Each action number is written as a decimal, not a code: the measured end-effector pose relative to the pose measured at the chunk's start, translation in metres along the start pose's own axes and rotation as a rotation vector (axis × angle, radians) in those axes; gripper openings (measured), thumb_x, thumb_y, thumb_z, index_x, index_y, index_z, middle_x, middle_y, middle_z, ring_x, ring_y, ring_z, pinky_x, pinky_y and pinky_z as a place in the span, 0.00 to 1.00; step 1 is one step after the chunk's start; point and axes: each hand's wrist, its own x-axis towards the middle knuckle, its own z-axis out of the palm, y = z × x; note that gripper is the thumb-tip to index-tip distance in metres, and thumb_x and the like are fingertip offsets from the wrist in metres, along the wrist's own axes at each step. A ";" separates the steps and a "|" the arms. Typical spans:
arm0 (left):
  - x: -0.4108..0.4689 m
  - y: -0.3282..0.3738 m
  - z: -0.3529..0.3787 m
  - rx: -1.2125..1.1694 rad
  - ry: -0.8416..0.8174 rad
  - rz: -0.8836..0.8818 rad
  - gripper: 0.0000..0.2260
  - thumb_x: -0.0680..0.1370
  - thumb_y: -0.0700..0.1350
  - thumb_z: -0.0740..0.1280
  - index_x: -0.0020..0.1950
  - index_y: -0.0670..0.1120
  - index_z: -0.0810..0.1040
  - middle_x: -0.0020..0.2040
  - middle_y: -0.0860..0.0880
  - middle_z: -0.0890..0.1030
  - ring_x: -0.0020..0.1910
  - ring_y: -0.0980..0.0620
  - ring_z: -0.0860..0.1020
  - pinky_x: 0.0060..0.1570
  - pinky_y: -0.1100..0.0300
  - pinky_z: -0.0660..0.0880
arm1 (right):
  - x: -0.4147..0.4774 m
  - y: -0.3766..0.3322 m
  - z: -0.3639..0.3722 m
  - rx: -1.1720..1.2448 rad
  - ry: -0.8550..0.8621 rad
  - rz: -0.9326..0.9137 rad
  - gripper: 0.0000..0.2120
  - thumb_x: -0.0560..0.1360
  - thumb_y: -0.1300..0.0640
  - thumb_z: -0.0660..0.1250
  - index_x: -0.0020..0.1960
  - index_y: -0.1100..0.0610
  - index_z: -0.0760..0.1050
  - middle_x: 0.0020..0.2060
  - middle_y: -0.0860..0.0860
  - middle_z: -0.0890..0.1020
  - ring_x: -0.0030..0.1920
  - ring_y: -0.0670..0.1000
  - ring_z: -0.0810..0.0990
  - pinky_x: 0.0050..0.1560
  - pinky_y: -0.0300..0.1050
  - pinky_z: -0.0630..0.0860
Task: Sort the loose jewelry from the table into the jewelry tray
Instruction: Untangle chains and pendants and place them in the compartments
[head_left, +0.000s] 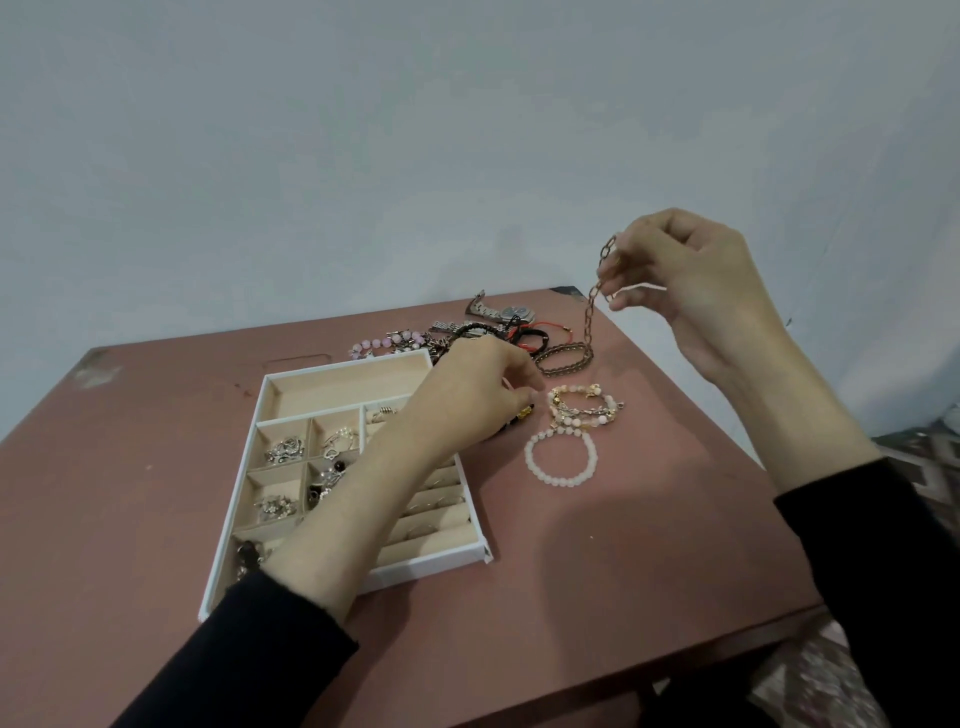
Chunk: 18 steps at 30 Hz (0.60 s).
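The right hand (691, 291), raised well to the right of and beyond the tray (431, 564), pinches a brown chain (591, 306) near its top. The rest of the chain hangs down and lies coiled on the bench (597, 571) just past the tray's far right corner. That coil sits against the heap (457, 335) of bands and cords behind the tray. If it is lifted fast, I reckon the links may snag a red cord (540, 332) and drag it along, or the chain may swing and slip from the fingertips.

The left hand (467, 400) reaches across the tray, fingers curled at its right rim round what looks like a dark band (519, 418) with a gold end. The forearm lies over the ring rolls and part of the small cells, so a drop into those is blocked, and a sleeve could knock pieces already sorted. The long far cell looks free.

Right of the tray lie a white bead ring (531, 460) and charm bracelets (582, 410). A watch (514, 313) lies at the heap's far edge.
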 end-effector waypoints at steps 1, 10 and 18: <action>0.002 0.001 0.002 0.008 -0.003 0.003 0.05 0.74 0.42 0.68 0.48 0.48 0.82 0.38 0.55 0.78 0.37 0.58 0.74 0.40 0.67 0.67 | 0.000 -0.004 0.000 0.023 0.020 -0.012 0.08 0.75 0.66 0.62 0.38 0.60 0.73 0.31 0.56 0.78 0.28 0.51 0.77 0.31 0.40 0.76; 0.028 0.016 0.025 0.156 -0.097 0.086 0.06 0.74 0.45 0.69 0.48 0.46 0.82 0.42 0.49 0.81 0.43 0.50 0.78 0.43 0.59 0.74 | -0.001 -0.003 0.001 0.013 0.088 -0.055 0.07 0.75 0.66 0.61 0.39 0.59 0.72 0.31 0.55 0.79 0.29 0.52 0.78 0.34 0.42 0.78; 0.047 0.029 0.031 0.305 -0.248 0.106 0.03 0.72 0.41 0.68 0.44 0.43 0.80 0.45 0.43 0.81 0.46 0.42 0.79 0.47 0.51 0.77 | -0.002 0.013 -0.004 -0.031 0.103 -0.034 0.06 0.75 0.67 0.61 0.40 0.60 0.72 0.31 0.55 0.79 0.29 0.51 0.77 0.33 0.43 0.78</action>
